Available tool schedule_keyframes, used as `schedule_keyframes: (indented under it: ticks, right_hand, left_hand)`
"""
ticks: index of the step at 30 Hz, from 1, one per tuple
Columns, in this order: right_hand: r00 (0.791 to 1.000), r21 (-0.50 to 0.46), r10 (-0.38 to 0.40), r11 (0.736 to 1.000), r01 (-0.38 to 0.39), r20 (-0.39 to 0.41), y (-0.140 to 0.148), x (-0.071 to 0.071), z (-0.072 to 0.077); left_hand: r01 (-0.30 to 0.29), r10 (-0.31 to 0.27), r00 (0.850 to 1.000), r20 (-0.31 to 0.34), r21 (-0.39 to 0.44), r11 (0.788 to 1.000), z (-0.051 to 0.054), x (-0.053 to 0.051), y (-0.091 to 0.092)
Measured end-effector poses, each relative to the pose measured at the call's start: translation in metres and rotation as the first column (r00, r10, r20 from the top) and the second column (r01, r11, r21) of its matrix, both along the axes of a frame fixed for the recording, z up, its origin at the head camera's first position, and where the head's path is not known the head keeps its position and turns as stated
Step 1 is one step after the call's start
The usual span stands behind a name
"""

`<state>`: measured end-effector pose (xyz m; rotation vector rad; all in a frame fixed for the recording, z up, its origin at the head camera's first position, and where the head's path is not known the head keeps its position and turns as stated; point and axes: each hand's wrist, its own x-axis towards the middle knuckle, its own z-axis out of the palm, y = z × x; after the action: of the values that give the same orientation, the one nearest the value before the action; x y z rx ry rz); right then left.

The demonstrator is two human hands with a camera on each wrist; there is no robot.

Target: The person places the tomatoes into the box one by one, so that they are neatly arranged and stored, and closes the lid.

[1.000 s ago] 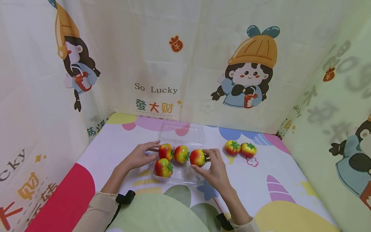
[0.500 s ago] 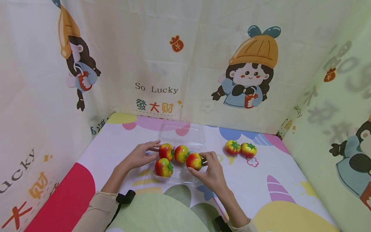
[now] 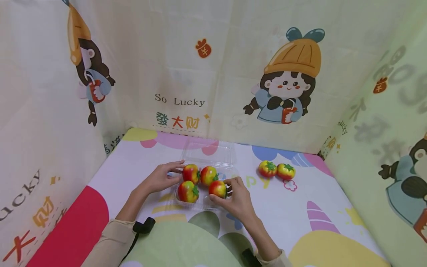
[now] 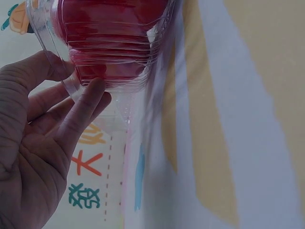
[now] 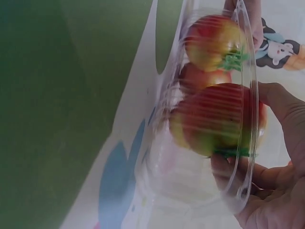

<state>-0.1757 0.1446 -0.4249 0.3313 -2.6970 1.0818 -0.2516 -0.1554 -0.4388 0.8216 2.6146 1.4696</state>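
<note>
A clear plastic box (image 3: 203,205) lies open on the table, its lid (image 3: 208,152) folded back behind it. Inside, red-and-yellow tomatoes with green leafy tops stand at the back left (image 3: 191,173), back middle (image 3: 209,175) and front left (image 3: 188,191). My right hand (image 3: 238,200) holds another tomato (image 3: 217,189) between thumb and fingers, low in the box at front centre. At the box's left side my left hand (image 3: 163,178) pinches the rim, thumb and fingers astride it in the left wrist view (image 4: 52,105).
Two more tomatoes (image 3: 267,169) (image 3: 286,172) sit side by side on the table to the right of the box. A patterned cloth (image 3: 180,241) covers the table. Printed curtains (image 3: 227,85) enclose it at the back and both sides.
My right hand has moved left and toward me, lowering its tomato from the right part of the box to front centre. My left hand stays at the rim.
</note>
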Motion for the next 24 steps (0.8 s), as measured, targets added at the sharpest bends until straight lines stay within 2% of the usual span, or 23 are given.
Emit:
schedule_keyframes:
  ticks: [13,24]
  right_hand:
    - [0.999,0.02,0.015,1.0,-0.016,0.045,-0.014,0.001,-0.001]
    - [0.997,0.057,0.004,0.998,-0.009,0.08,-0.023,-0.002,-0.005]
  left_hand:
    - [-0.001,0.001,1.0,0.007,0.0,1.0,0.001,0.002,0.001]
    - [0.002,-0.002,1.0,-0.025,-0.003,1.0,-0.003,0.001,0.0]
